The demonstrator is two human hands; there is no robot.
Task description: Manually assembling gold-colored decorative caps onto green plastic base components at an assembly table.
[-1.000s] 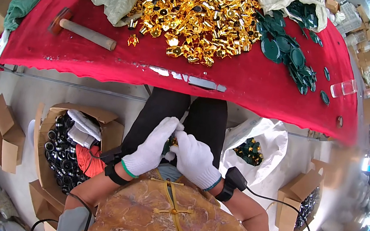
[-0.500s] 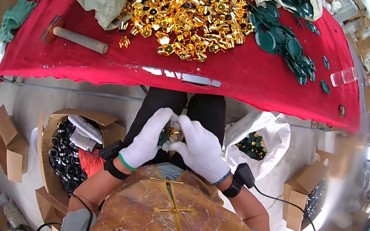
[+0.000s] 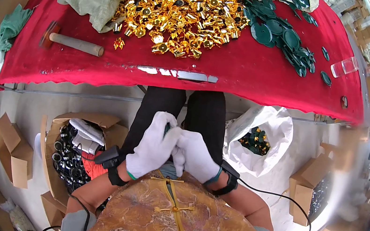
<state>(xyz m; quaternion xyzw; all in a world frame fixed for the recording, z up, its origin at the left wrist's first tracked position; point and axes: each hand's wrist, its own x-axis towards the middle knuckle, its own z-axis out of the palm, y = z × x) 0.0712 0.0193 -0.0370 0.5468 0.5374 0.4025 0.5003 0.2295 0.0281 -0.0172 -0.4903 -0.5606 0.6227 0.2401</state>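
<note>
Single head-worn fisheye view, looking steeply down from above my lap. My gloved hands (image 3: 175, 149) lie close below the lens; the red table (image 3: 247, 77) fills the upper frame, its edges bending toward the rim.

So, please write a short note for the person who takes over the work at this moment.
Left hand and right hand: both gloved, pressed together over the lap, closed around a small piece that the gloves hide almost fully.
Gold parts lie heaped on the red table, green discs to their right, hammer at the left.
White bag at the right holds green and gold pieces; the box at the left holds black rings.
Done and left: the heap remains large.
</note>
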